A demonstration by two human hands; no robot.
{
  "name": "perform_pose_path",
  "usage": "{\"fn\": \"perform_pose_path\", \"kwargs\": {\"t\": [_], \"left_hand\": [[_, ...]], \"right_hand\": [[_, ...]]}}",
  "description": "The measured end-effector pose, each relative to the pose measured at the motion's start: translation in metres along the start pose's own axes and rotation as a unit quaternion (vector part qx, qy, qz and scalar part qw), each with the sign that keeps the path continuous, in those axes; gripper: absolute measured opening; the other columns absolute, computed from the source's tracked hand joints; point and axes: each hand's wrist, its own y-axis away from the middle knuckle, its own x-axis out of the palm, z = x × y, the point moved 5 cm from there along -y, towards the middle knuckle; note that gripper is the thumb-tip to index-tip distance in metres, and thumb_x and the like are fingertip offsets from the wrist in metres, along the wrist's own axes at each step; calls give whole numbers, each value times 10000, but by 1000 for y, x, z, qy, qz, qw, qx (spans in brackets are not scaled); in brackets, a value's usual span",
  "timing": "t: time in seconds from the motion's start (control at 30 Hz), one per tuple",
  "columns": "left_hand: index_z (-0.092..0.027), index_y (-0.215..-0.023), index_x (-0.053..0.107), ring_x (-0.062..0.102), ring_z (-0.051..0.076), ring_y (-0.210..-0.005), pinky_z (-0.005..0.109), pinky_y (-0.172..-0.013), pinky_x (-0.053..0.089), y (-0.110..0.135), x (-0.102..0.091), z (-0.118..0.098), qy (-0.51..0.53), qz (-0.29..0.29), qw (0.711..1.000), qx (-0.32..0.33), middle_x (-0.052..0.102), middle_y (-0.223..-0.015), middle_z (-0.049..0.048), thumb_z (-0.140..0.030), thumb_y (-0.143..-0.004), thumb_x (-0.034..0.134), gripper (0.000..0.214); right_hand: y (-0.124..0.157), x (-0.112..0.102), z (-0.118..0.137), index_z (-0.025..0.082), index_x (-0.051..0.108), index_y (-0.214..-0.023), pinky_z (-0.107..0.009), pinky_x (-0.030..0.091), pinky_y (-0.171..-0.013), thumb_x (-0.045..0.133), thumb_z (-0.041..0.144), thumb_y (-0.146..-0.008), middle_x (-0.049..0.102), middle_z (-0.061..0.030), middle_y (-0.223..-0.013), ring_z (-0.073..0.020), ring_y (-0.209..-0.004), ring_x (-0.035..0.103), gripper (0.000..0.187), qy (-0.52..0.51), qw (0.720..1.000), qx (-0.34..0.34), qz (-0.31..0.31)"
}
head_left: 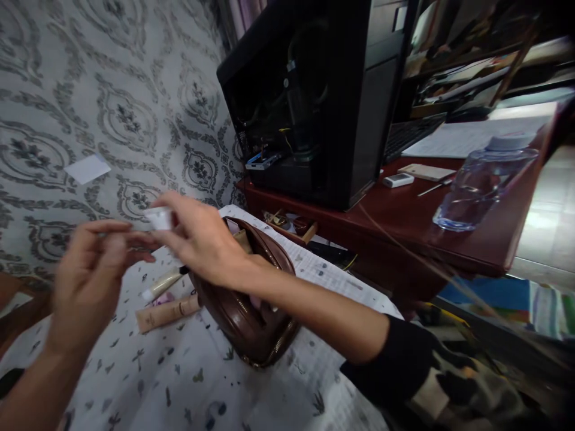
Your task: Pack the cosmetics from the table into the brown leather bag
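My right hand reaches across from the right and pinches a small white cap-like object between its fingertips. Close beside it on the left, my left hand is blurred by motion, fingers curled toward the same white object; whether it holds anything I cannot make out. Below the hands an open brown zip pouch lies on a white patterned cloth. Two beige cosmetic tubes lie on the cloth just left of the pouch.
A dark red low table stands to the right with an open black computer case, a plastic water bottle, a small white device and papers. Patterned wallpaper fills the left background. Printed paper sheets lie beside the pouch.
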Motion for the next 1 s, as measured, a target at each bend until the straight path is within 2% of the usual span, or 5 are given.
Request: {"fn": "perform_pose_path", "kwargs": {"t": [0.13, 0.23, 0.47, 0.67, 1.0], "left_hand": [[-202, -1358, 509, 628, 273, -1226, 408, -990, 550, 23, 46, 16, -162, 194, 967, 38, 644, -1336, 118, -483, -975, 510, 475], [-215, -1403, 524, 542, 293, -1352, 486, -1101, 478, 41, 58, 21, -218, 267, 934, 91, 591, -1439, 115, -452, -1008, 420, 471], [-218, -1218, 667, 528, 266, -1367, 466, -1141, 452, 56, 50, 32, -206, 222, 945, 125, 643, -1383, 86, -349, -1026, 389, 363], [-311, -1405, 556, 471, 275, -1413, 478, -1179, 391, 64, 47, 25, -218, 238, 923, 211, 618, -1397, 46, -277, -1011, 449, 410], [-265, -1310, 594, 476, 277, -1394, 451, -1113, 452, 80, 57, 20, -176, 191, 949, 180, 596, -1364, 97, -303, -1043, 388, 339]], "right_hand": [[5, -18, -37, 171, 580, -1065, -230, 464, -707, 645, 194, -907, 575, 52, -762, -119, -727, 576, 173, -79, 994, 65, -42], [12, -25, -53, 177, 573, -993, -217, 444, -673, 640, 180, -888, 545, 67, -730, -100, -676, 549, 125, -95, 992, 72, -35], [18, -34, -60, 171, 586, -929, -206, 385, -650, 632, 165, -874, 541, 79, -697, -85, -644, 513, 71, -52, 997, 61, 21], [22, -35, -61, 153, 626, -988, -215, 331, -653, 665, 169, -867, 513, 86, -678, -87, -642, 483, 129, 74, 992, 58, 84], [25, -43, -64, 157, 691, -813, -217, 330, -650, 639, 61, -833, 591, 62, -676, -78, -620, 494, 111, 52, 990, 10, 132]]}}
